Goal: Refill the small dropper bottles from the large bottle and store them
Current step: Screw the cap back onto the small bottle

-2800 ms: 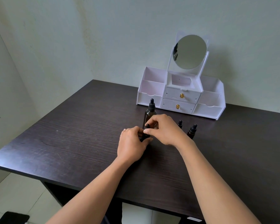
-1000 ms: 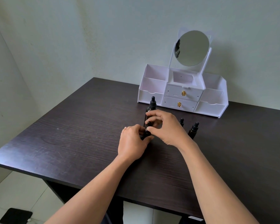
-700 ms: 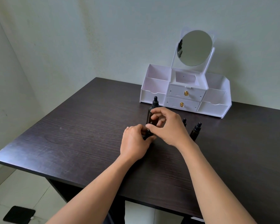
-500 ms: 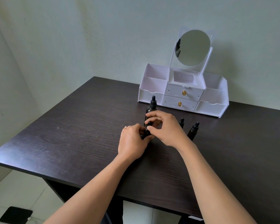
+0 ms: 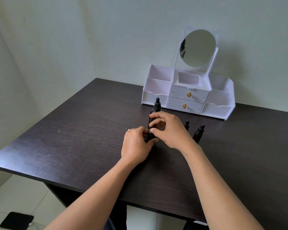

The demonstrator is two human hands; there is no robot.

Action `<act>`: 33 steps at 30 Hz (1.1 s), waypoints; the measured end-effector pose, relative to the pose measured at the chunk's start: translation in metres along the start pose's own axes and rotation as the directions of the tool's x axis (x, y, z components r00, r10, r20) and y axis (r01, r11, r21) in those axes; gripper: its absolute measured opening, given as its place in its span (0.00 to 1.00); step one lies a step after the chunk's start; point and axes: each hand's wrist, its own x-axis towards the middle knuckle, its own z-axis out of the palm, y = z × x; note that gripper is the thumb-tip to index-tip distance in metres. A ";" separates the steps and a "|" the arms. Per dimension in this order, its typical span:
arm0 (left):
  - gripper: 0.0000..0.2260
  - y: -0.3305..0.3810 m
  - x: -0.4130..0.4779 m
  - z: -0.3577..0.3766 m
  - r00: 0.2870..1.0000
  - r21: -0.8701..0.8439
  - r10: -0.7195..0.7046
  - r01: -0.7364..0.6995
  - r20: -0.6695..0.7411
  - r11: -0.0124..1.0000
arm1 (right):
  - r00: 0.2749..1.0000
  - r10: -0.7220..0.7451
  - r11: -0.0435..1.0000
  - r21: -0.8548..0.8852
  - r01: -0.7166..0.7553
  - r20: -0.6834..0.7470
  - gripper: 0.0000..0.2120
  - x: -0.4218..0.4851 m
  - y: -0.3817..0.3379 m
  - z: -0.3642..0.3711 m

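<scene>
In the head view, a small bottle (image 5: 151,134) is held upright on the desk (image 5: 73,138), in front of the organiser (image 5: 221,110) and well apart from it. Its body is gripped by the left hand (image 5: 136,144), whose fingers are curled round it. Its cap (image 5: 152,126) is pinched from above by thumb and fingertips of the right hand (image 5: 170,130). Most of this bottle is hidden by the two hands.

The large bottle (image 5: 157,107) is seen capped and upright, between the hands and the organiser. A second small bottle (image 5: 187,125) and a third small bottle (image 5: 199,132) stand capped in front of the organiser's right half.

The step is judged to be the unscrewing of the cap. The small bottle is probably dark glass: light, stiff, smooth and breakable, and easily tipped. It is best held low round the body while the cap is turned at its hard collar. The soft bulb on top should not be squeezed. The large bottle is expected to be heavier and should be taken round its body.
</scene>
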 end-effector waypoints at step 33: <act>0.10 0.001 0.000 -0.001 1.000 0.038 0.002 -0.003 0.017 0.999 | 0.997 0.050 0.998 -0.028 -0.052 -0.062 0.13 -0.004 0.005 0.013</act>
